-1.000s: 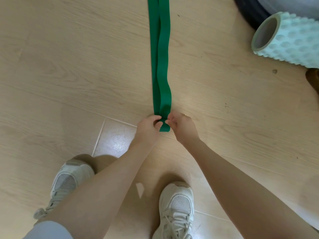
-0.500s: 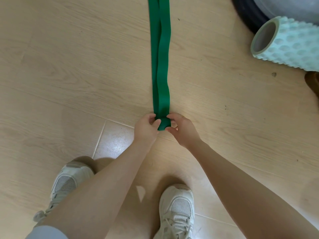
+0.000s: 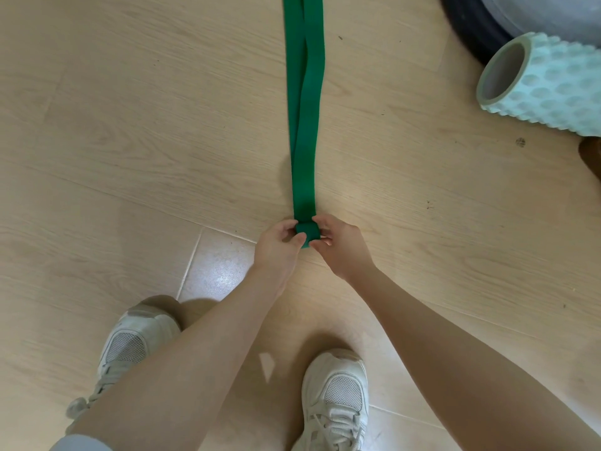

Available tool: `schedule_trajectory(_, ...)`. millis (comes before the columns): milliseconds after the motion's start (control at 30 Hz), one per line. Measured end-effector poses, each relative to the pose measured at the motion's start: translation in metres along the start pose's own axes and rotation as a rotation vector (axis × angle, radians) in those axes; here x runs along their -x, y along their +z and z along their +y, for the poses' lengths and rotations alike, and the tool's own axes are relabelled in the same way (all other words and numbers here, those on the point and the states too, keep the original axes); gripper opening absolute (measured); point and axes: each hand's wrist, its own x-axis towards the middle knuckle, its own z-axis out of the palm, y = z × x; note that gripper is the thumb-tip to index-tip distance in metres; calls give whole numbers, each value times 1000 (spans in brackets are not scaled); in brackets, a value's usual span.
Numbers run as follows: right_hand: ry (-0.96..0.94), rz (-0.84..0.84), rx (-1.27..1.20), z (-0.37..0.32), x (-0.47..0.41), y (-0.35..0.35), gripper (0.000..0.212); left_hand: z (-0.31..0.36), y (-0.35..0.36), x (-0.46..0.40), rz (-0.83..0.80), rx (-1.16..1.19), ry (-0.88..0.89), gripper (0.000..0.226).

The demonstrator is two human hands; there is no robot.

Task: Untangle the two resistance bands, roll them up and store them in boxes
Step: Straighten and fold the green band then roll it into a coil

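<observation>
Pinching the rolled end of a green resistance band, left hand, right hand (both hands gripping), floor

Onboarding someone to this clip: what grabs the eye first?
The green resistance band runs straight down the middle of the wooden floor. Its near end is a small roll pinched between the left hand and right hand. A knobbly mint foam roller lies at upper right.

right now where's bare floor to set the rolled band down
Bare floor lies left of the green band, and between the band and the foam roller. It is crowded near both hands and the shoes.
</observation>
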Motion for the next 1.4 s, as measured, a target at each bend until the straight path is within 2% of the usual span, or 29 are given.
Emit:
schedule_trajectory(167,21,-56,-19,-1,0,-5,46,-3,-1,-1,-10,-36,-11,29)
schedule_trajectory(333,-51,-68,231,-3,-4,1,45,2,-6,-4,-30,-68,25,21)
schedule_trajectory(433,-17,-59,210,-8,-10,-1,44,10,-8,-7,-39,-148,94,21)
schedule_trajectory(533,10,-49,202,-9,-14,-4,42,18,-8,-12,-10,-350,169,31)
schedule_trajectory(700,79,8,145,-15,-13,0,40,24,-7,-10,-63,-419,169,35)
schedule_trajectory(900,233,37,-141,-25,-21,-8,37,29,1,-13,-38,-372,139,24)
schedule_trajectory(1000,260,38,-103,-29,-28,-6,28,37,3,-18,-33,-144,-66,25)
schedule_trajectory(1067,304,51,-162,-33,-32,-5,30,45,4,-22,-17,58,-258,21)
schedule_trajectory(1133,375,52,-249,-36,-36,-4,30,54,2,-27,-33,173,-368,25)
schedule_trajectory(1167,430,41,-343,-38,-37,-4,29,57,0,-28,-56,216,-387,25)
schedule_trajectory(1267,576,-30,-834,-44,-36,-8,29,64,-12,-29,-132,236,-377,21)
schedule_trajectory(1400,511,-72,-1004,-63,-37,-29,34,81,-23,-30,-170,199,-273,11)
